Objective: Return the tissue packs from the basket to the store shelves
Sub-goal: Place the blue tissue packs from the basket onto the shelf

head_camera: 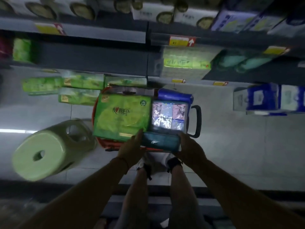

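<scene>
A red basket with a black handle stands on the floor in front of the shelves. Inside lie a large green tissue pack, a pale purple pack and a blue pack. At the basket's near edge, a teal tissue pack is held between both hands. My left hand grips its left end, and my right hand grips its right end.
A pale green plastic stool stands on the floor left of the basket. Green tissue packs fill the low shelf behind it, and blue packs sit at the right. Higher shelves hold white boxes and more packs. My feet are below the basket.
</scene>
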`<state>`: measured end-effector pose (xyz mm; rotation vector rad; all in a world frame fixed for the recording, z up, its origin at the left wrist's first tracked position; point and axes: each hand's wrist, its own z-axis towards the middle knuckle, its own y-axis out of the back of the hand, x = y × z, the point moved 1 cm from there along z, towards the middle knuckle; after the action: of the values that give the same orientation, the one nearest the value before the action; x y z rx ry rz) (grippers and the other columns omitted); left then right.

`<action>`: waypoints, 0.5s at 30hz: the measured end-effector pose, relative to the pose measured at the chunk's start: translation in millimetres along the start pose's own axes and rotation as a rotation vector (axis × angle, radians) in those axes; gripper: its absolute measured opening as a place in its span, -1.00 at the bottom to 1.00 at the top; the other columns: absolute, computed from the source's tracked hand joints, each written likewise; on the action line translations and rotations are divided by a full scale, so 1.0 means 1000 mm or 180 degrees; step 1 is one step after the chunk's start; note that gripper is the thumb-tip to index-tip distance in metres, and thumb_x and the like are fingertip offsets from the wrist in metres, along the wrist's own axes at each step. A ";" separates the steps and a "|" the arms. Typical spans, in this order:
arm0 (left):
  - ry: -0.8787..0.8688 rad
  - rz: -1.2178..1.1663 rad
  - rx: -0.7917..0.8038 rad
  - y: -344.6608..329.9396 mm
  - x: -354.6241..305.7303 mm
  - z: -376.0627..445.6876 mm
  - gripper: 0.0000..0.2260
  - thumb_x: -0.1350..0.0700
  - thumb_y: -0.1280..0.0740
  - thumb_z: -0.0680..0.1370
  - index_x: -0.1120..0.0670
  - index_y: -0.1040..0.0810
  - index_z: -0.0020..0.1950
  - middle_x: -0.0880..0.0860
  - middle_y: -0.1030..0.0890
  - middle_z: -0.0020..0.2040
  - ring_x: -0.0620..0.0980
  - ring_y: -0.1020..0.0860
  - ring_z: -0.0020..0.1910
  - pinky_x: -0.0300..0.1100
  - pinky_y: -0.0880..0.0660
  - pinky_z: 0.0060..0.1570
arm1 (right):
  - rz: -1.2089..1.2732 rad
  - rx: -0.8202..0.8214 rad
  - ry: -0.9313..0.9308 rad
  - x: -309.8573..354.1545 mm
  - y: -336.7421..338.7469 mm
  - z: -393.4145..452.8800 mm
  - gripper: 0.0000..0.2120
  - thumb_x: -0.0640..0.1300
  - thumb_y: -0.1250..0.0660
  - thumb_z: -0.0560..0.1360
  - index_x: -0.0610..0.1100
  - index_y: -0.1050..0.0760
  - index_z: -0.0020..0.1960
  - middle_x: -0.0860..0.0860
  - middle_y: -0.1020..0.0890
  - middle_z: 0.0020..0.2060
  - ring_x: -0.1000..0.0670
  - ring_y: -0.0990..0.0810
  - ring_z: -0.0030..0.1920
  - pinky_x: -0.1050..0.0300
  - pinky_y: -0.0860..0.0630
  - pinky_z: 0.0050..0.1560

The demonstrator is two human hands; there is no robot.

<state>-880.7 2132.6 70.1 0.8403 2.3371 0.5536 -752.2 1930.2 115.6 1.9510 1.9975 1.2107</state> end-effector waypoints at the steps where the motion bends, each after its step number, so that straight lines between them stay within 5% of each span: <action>1: 0.0035 -0.0235 -0.0065 0.000 -0.002 0.002 -0.28 0.01 -0.37 0.55 0.04 -0.06 0.60 0.15 -0.50 0.38 0.19 -0.56 0.23 0.06 -0.54 0.14 | 0.0143 0.0006 0.0026 0.002 0.004 0.002 -0.43 0.09 -0.48 0.42 0.00 -0.39 0.36 0.07 -0.59 0.18 0.04 -0.59 0.14 0.03 -0.57 0.09; 7: -0.0170 -0.1290 -0.0214 0.046 -0.025 -0.013 -0.43 0.18 -0.49 0.47 0.15 -0.36 0.42 0.10 -0.55 0.23 0.12 -0.57 0.15 -0.03 -0.55 0.11 | 0.0712 0.0314 -0.0194 0.021 0.056 -0.013 -0.42 0.05 -0.58 0.34 0.07 -0.46 0.31 0.19 -0.61 0.12 0.12 -0.61 0.11 0.17 -0.56 0.06; 10: -0.0415 -0.1978 -0.0050 0.093 -0.043 -0.041 -0.50 0.35 -0.45 0.47 0.12 -0.36 0.34 -0.03 -0.53 0.13 -0.11 -0.61 0.03 -0.26 -0.60 -0.08 | 0.1096 0.0231 -0.0192 0.044 0.096 -0.036 -0.50 -0.03 -0.57 0.37 0.09 -0.45 0.23 0.22 -0.59 0.09 0.16 -0.59 0.01 0.28 -0.53 -0.03; 15: -0.0866 -0.2700 -0.0342 0.187 -0.084 -0.102 -0.55 0.34 -0.42 0.51 0.16 -0.43 0.37 0.10 -0.64 0.18 -0.14 -0.63 0.07 -0.27 -0.56 -0.03 | 0.2013 -0.0116 -0.0096 0.093 0.175 -0.087 -0.70 -0.10 -0.54 0.42 -0.13 -0.63 0.12 -0.09 -0.70 0.07 -0.06 -0.68 0.08 0.05 -0.60 0.10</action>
<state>-813.4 2190.3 281.3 -0.1550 2.1227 0.1728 -678.6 1948.5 318.0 2.6626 1.3554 1.2869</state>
